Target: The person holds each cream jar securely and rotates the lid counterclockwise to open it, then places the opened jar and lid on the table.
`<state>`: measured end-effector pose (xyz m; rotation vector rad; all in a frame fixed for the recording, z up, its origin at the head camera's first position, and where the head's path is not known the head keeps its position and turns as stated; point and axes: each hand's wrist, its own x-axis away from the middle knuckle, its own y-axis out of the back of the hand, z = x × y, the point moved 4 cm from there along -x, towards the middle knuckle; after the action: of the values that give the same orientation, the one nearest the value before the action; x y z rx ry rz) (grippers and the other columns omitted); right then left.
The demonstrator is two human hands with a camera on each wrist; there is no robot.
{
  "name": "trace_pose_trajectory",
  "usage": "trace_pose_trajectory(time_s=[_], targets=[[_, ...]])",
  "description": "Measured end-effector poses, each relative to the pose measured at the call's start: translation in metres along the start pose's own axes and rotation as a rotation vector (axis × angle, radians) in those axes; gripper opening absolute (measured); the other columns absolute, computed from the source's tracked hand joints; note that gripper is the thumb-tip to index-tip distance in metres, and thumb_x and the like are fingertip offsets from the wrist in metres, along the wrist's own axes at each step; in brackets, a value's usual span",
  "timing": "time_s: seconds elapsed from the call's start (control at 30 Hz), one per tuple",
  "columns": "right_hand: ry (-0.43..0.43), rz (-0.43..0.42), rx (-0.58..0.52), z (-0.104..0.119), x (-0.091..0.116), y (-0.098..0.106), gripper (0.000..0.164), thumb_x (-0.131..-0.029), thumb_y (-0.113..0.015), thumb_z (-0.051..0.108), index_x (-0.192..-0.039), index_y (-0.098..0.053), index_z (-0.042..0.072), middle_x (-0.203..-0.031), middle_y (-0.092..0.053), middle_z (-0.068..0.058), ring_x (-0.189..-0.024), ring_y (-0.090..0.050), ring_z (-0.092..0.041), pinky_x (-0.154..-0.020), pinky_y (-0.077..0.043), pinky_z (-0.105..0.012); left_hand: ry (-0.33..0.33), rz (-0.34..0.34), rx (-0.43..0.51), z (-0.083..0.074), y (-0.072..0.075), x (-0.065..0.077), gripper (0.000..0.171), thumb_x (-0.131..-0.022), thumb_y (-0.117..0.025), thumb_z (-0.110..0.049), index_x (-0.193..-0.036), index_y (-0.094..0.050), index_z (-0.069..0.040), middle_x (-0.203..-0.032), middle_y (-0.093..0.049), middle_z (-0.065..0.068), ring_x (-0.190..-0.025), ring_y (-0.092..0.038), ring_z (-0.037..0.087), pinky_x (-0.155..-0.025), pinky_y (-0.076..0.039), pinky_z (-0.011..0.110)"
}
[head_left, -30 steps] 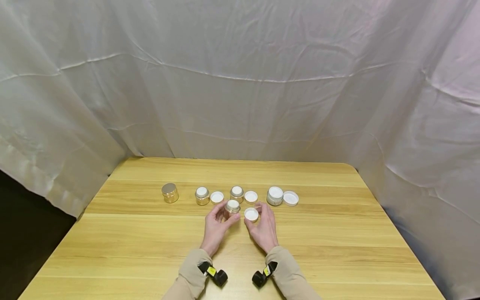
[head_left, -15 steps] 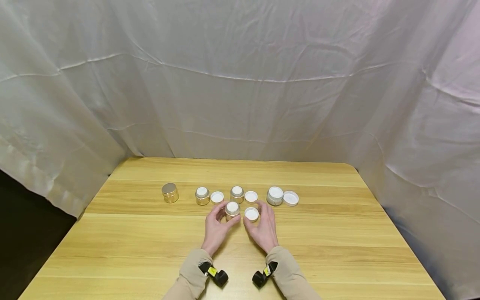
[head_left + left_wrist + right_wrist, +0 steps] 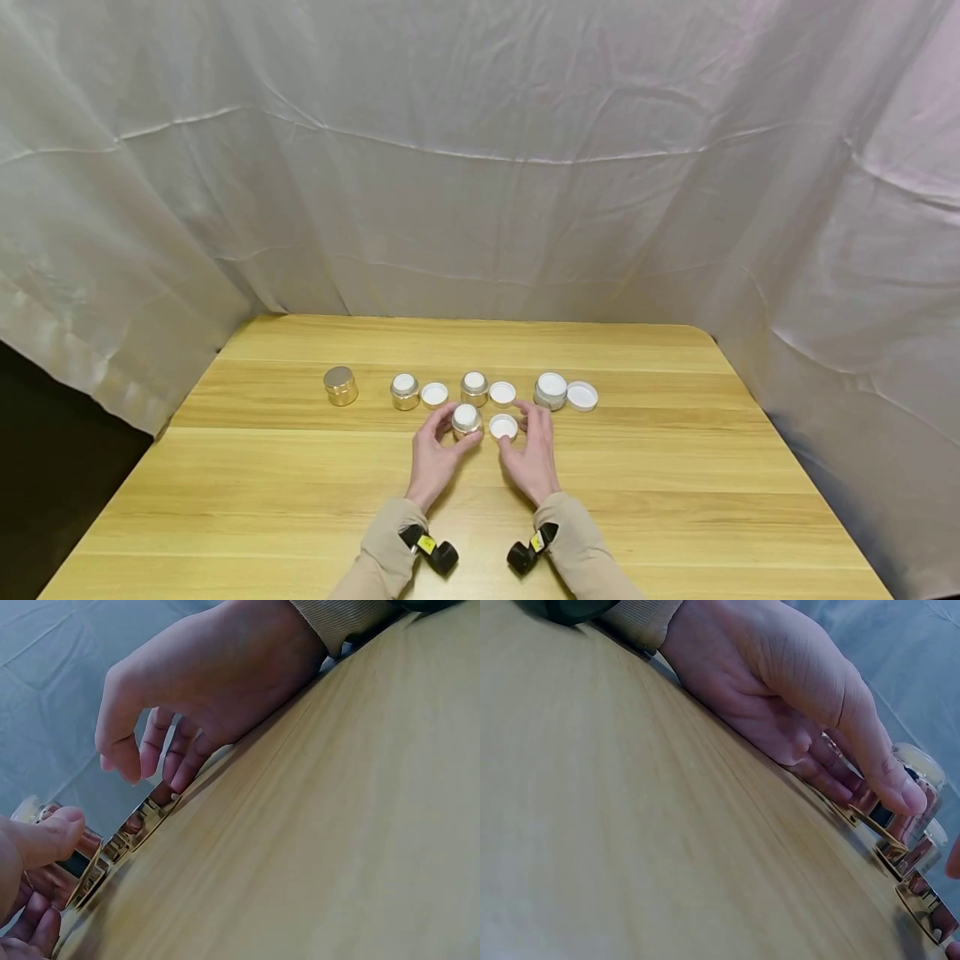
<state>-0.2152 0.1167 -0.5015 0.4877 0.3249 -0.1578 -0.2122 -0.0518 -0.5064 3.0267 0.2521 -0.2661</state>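
Note:
In the head view my left hand (image 3: 435, 461) grips a small gold jar (image 3: 467, 419) with a white top, thumb on the near side and fingers behind. The right wrist view shows this jar (image 3: 917, 769) slightly tilted, its clear rim above the left thumb (image 3: 900, 787). To its right a round lid (image 3: 503, 427) lies on the table, white inside facing up. My right hand (image 3: 530, 458) is curved loosely around that lid. From the left wrist view, the right thumb is raised off the lid (image 3: 154, 817) while other fingertips are close to its edge; contact is unclear.
Behind the hands stand two more uncapped gold jars (image 3: 405, 392) (image 3: 474, 389), with upturned lids (image 3: 434, 395) (image 3: 502, 393) beside them. A larger jar (image 3: 551, 392) and its lid (image 3: 582, 396) are to the right. A capped gold jar (image 3: 341, 386) stands far left on the wooden table (image 3: 300, 500).
The held jar has come down slightly and shifted a little right with my left hand. My right thumb has moved away from the lid's left side, loosening from it.

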Motion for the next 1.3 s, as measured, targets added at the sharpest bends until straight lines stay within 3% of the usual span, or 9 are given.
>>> trace_pose_trajectory(time_s=[0.2,0.5,1.1,1.3], targets=[[-0.036,-0.023,-0.030,0.0009,-0.0003,0.0014,0.052,-0.076,-0.063,-0.004,-0.127,-0.057,0.002,-0.116,-0.049,-0.018,-0.105,-0.052,-0.027,-0.095,-0.052,-0.043,0.007,0.008,-0.037,0.0006,-0.0023,-0.0004,0.063,-0.075,-0.085,-0.006,-0.132,-0.059,-0.001,-0.126,-0.068,0.018,-0.114,-0.066,0.034,-0.107,-0.051,0.049],[-0.017,-0.064,-0.048,0.0025,0.0001,0.0037,0.047,-0.077,-0.061,-0.005,-0.124,-0.059,0.000,-0.112,-0.050,-0.019,-0.101,-0.051,-0.025,-0.087,-0.052,-0.031,-0.013,-0.013,-0.086,-0.0005,-0.0059,0.0002,0.065,-0.073,-0.085,-0.001,-0.132,-0.058,0.002,-0.128,-0.067,0.020,-0.114,-0.066,0.036,-0.106,-0.051,0.050],[-0.025,-0.068,-0.052,0.0028,0.0000,0.0034,0.047,-0.076,-0.061,-0.006,-0.122,-0.059,0.000,-0.110,-0.050,-0.018,-0.099,-0.052,-0.026,-0.087,-0.051,-0.030,-0.003,0.021,-0.059,-0.0003,-0.0056,-0.0002,0.065,-0.075,-0.077,0.010,-0.135,-0.055,0.003,-0.135,-0.060,0.027,-0.124,-0.062,0.043,-0.110,-0.049,0.048],[-0.027,-0.068,-0.056,0.0030,0.0002,0.0039,0.046,-0.077,-0.060,-0.006,-0.122,-0.059,0.000,-0.110,-0.050,-0.019,-0.099,-0.051,-0.025,-0.086,-0.050,-0.029,0.000,0.045,0.022,0.0003,-0.0049,-0.0002,0.067,-0.073,-0.070,0.017,-0.137,-0.052,0.006,-0.138,-0.057,0.029,-0.127,-0.058,0.045,-0.112,-0.047,0.048]])
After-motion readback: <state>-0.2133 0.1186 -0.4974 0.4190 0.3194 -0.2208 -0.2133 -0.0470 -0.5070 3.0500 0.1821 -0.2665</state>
